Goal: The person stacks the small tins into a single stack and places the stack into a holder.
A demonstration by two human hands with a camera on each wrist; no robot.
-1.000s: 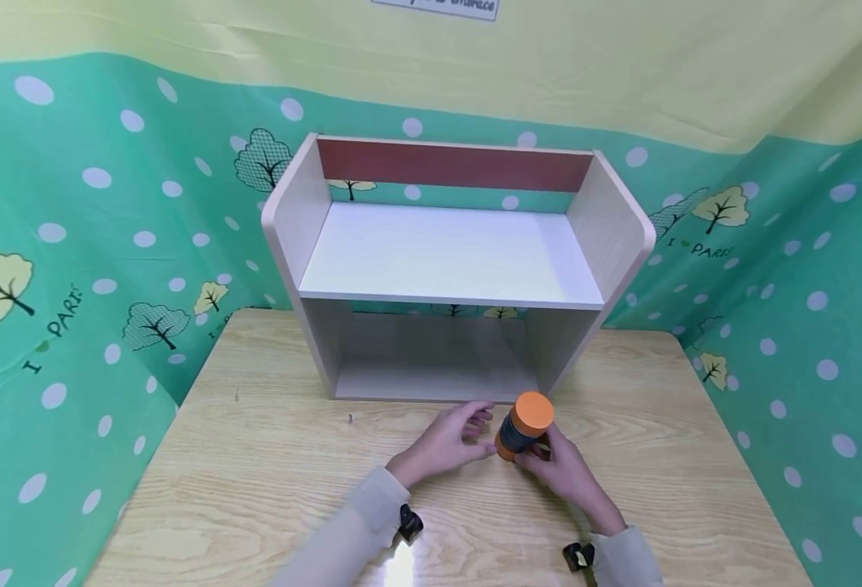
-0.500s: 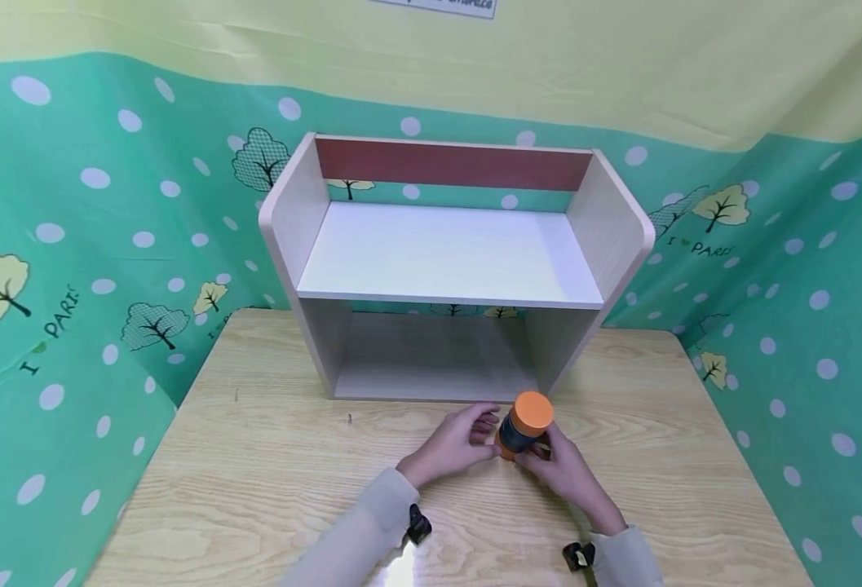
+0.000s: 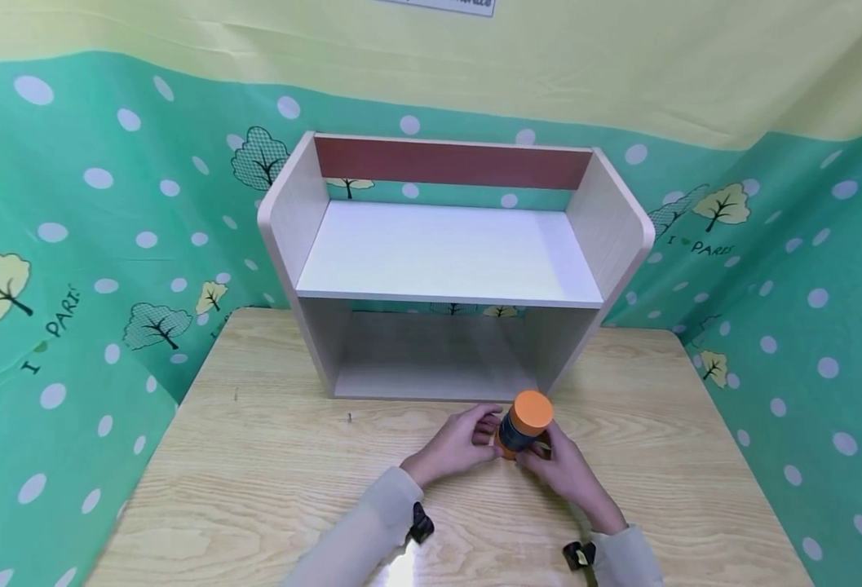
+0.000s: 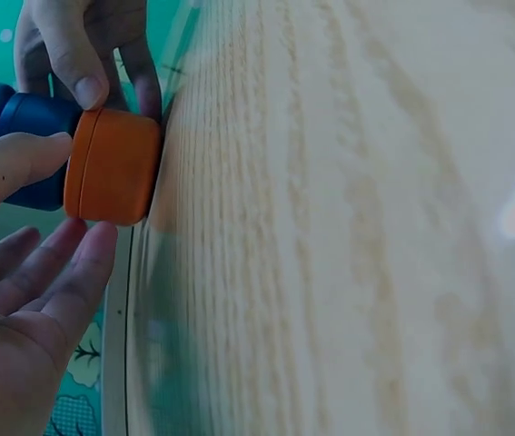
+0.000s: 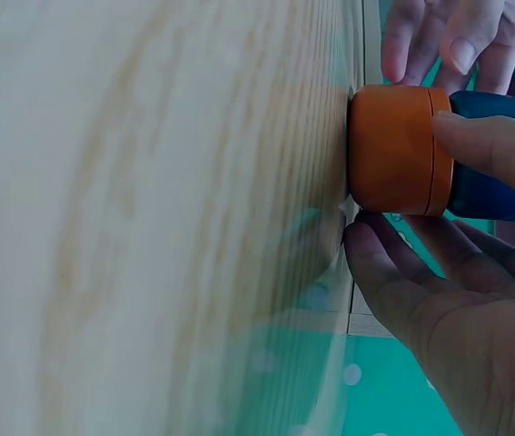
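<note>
A short cylinder [image 3: 524, 424] with orange ends and a dark blue middle stands upright on the table, just in front of the shelf's right part. My right hand [image 3: 566, 469] holds its lower part from the right; in the right wrist view the thumb lies along the orange base [image 5: 393, 150], with the fingers at its other side. From the left, my left hand [image 3: 456, 444] reaches close to the base with relaxed, slightly bent fingers. A small gap shows between the left fingertips [image 5: 463, 54] and the base in the right wrist view.
A two-tier pale shelf unit [image 3: 448, 253] with a dark red back strip stands at the back of the wood-grain table [image 3: 254, 481]. Green and yellow printed cloth [image 3: 108, 204] hangs behind and on both sides. A small dark mark [image 3: 350, 418] lies left of the hands.
My left hand has moved slightly to the right, closer to the cylinder. The right hand and the cylinder have stayed in place.
</note>
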